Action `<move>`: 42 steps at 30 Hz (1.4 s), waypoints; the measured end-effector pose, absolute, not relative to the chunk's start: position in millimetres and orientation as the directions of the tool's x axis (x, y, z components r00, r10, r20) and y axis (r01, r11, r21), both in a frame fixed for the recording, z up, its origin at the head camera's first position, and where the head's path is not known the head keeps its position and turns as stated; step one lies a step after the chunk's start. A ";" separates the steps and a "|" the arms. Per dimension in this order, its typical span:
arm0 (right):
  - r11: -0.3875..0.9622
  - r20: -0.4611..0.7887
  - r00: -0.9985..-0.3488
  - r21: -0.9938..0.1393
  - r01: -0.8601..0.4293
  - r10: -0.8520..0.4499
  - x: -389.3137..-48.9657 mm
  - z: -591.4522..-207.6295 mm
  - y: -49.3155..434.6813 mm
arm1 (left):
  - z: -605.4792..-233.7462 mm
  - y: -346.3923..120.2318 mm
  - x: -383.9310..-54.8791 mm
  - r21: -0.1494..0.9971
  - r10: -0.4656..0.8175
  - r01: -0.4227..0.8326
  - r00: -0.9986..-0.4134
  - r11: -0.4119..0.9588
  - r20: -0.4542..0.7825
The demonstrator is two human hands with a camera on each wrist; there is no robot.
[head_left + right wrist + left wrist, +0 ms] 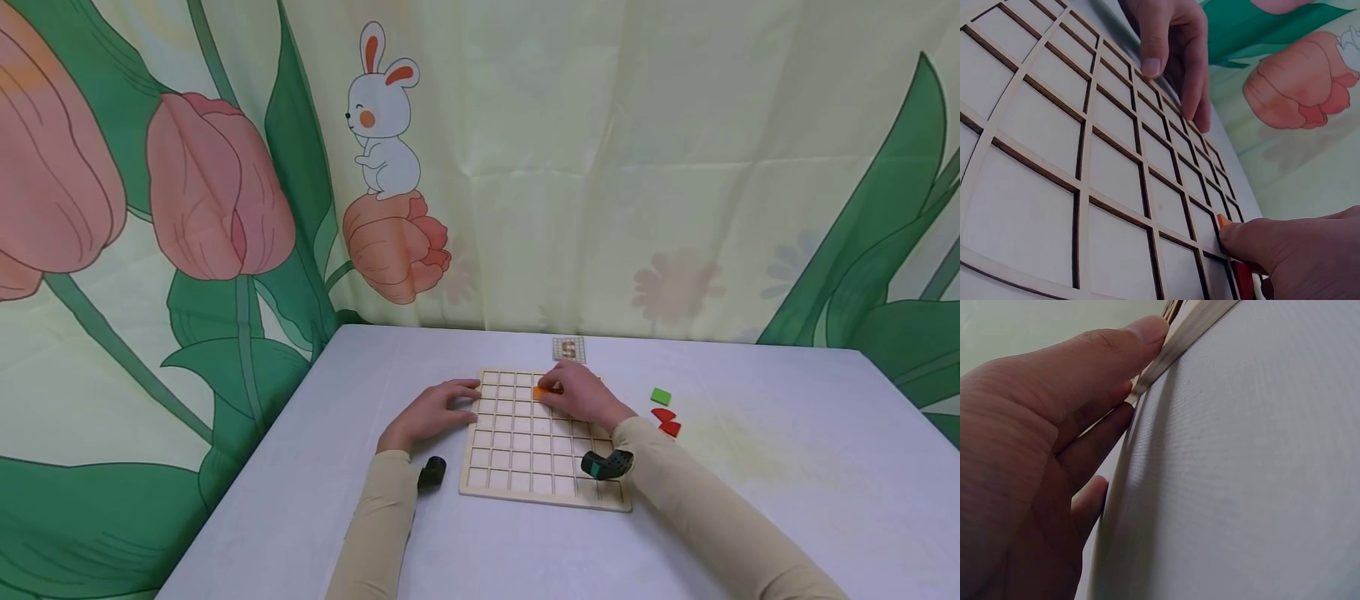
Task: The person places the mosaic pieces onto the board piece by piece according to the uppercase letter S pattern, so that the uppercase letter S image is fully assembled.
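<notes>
A wooden grid board with square cells lies on the table. Over its far part, my right hand pinches a small orange tile between thumb and fingers. The right wrist view shows the orange tile tilted at a cell, its far side hidden by the thumb. Just beside it, a red piece sits on the board, partly covered by the hand. My left hand rests its fingertips on the board's left edge. In the left wrist view, the thumb touches the rim, fingers loosely extended.
Right of the board lie a green square tile, a red rounded piece and a red square tile. A small patterned card lies behind the board. A printed curtain hangs along the table's far edge.
</notes>
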State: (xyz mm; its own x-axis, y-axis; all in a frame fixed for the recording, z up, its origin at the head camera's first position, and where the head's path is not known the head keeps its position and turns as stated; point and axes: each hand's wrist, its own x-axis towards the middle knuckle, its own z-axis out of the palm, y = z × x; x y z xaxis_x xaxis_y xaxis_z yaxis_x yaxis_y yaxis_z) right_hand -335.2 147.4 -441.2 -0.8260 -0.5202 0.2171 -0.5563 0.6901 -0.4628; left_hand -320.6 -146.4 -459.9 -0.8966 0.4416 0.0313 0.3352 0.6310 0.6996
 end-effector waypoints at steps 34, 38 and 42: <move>0.777 0.124 -0.982 -0.601 -0.188 -0.141 -302.1 -433.5 264.2 | -459.7 -147.4 -321.0 0.691 0.467 0.369 -0.883 0.621 0.051; 0.796 0.063 -0.989 -0.587 -0.147 -0.136 -295.4 -434.0 283.4 | -458.5 -147.4 -320.9 0.696 0.478 0.380 -0.876 0.610 0.060; 0.820 0.028 -0.987 -0.552 -0.149 -0.161 -291.0 -434.9 296.8 | -458.0 -147.0 -320.8 0.695 0.479 0.378 -0.876 0.612 0.055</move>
State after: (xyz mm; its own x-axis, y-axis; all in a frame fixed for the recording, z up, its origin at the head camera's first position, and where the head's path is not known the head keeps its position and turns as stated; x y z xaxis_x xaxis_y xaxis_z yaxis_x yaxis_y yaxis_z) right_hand -291.0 296.8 -434.9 -0.9866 -0.1606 0.0278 -0.1491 0.8204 -0.5519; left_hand -320.8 -147.0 -458.0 -0.8762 0.4789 0.0550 0.3781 0.6120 0.6946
